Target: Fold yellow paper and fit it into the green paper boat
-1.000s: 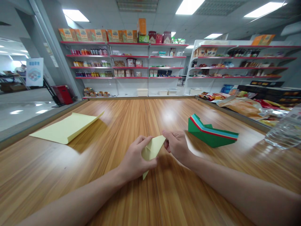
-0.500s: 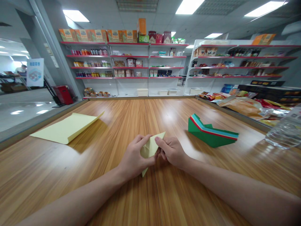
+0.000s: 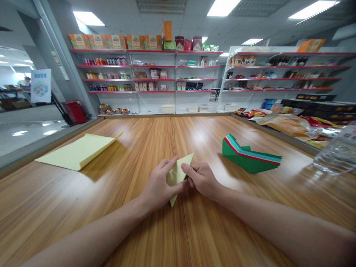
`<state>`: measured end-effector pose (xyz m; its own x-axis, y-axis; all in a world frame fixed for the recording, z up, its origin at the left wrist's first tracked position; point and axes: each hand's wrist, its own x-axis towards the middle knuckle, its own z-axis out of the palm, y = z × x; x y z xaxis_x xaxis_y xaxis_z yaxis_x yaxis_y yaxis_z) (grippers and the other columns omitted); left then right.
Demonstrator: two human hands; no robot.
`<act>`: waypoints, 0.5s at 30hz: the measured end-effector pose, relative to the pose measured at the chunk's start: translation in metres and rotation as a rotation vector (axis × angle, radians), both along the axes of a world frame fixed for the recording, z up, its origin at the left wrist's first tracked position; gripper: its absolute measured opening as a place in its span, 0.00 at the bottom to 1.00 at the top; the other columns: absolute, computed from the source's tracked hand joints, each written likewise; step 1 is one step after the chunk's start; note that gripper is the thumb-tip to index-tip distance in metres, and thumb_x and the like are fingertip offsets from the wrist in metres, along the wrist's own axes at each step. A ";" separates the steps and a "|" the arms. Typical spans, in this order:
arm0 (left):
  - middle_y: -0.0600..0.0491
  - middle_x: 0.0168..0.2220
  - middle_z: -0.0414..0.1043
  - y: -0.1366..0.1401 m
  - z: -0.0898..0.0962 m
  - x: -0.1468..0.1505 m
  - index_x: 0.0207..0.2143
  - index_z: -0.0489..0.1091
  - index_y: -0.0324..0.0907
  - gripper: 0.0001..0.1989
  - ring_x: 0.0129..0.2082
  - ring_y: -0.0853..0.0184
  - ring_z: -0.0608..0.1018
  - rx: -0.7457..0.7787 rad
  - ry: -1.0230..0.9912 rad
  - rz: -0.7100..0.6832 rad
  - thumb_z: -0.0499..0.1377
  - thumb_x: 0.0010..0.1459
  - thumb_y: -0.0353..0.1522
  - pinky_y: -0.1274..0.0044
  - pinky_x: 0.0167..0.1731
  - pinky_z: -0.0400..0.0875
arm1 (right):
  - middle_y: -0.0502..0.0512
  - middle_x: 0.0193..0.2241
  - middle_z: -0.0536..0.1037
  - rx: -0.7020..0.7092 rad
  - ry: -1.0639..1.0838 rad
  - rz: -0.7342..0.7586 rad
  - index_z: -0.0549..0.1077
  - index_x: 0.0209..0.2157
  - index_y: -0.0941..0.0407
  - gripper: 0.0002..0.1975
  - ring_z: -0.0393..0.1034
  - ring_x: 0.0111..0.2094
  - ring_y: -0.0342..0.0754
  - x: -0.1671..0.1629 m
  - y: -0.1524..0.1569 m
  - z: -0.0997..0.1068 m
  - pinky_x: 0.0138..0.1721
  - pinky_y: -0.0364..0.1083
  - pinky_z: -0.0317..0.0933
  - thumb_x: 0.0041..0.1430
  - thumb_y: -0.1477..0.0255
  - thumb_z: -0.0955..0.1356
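Note:
Between my hands, just above the wooden table (image 3: 133,230), is a folded piece of pale yellow paper (image 3: 178,172). My left hand (image 3: 160,183) is closed around its left side, thumb along the lower edge and fingers at the upper edge. On the other side my right hand (image 3: 202,178) pinches the paper, its thumb lying on the front face. The fingers behind the paper are partly hidden. One pointed corner sticks up at the top right, another pokes out below my left thumb.
A yellow paper sheet (image 3: 80,148) with curled edges lies at left. At right stands a folded green paper piece (image 3: 250,163) with red, white and blue layers. A clear plastic bottle (image 3: 336,155) is near the right edge. Stocked shelves (image 3: 152,79) line the back.
My right thumb has slid slightly left across the yellow paper. The paper's top corner has tilted a little up and left, and its lower tip has shifted slightly right.

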<state>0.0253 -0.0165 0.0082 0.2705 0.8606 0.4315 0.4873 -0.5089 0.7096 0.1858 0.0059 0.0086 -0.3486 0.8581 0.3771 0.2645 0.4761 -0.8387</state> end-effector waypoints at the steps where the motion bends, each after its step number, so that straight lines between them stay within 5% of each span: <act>1: 0.48 0.43 0.65 0.000 0.000 0.000 0.57 0.59 0.41 0.31 0.42 0.62 0.71 -0.012 -0.010 -0.007 0.61 0.50 0.36 0.71 0.41 0.68 | 0.48 0.09 0.62 0.001 0.001 -0.015 0.61 0.12 0.59 0.27 0.57 0.14 0.38 0.000 0.000 0.000 0.18 0.39 0.51 0.62 0.61 0.59; 6: 0.45 0.45 0.68 0.005 -0.002 -0.003 0.54 0.63 0.39 0.25 0.42 0.61 0.72 -0.188 -0.240 -0.067 0.57 0.54 0.38 0.72 0.38 0.69 | 0.47 0.10 0.62 0.016 0.012 -0.031 0.61 0.15 0.59 0.26 0.55 0.14 0.37 0.000 0.002 -0.002 0.17 0.39 0.49 0.62 0.60 0.58; 10: 0.47 0.32 0.73 0.010 -0.002 -0.007 0.45 0.67 0.34 0.19 0.29 0.66 0.74 -0.439 -0.501 -0.055 0.58 0.54 0.37 0.76 0.28 0.70 | 0.47 0.11 0.61 -0.009 0.007 -0.014 0.61 0.17 0.58 0.25 0.55 0.14 0.37 0.000 0.006 -0.004 0.17 0.39 0.48 0.63 0.59 0.58; 15: 0.51 0.25 0.71 0.011 0.001 -0.008 0.35 0.67 0.35 0.15 0.20 0.70 0.71 -0.445 -0.573 0.073 0.61 0.50 0.37 0.80 0.17 0.66 | 0.49 0.14 0.66 -0.056 -0.058 0.088 0.64 0.19 0.59 0.23 0.59 0.16 0.39 0.000 0.006 -0.007 0.17 0.39 0.50 0.62 0.59 0.59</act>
<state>0.0175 -0.0059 0.0087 0.0421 0.9948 0.0927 -0.0007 -0.0927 0.9957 0.1858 0.0114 0.0018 -0.4437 0.8423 0.3061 0.2725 0.4522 -0.8493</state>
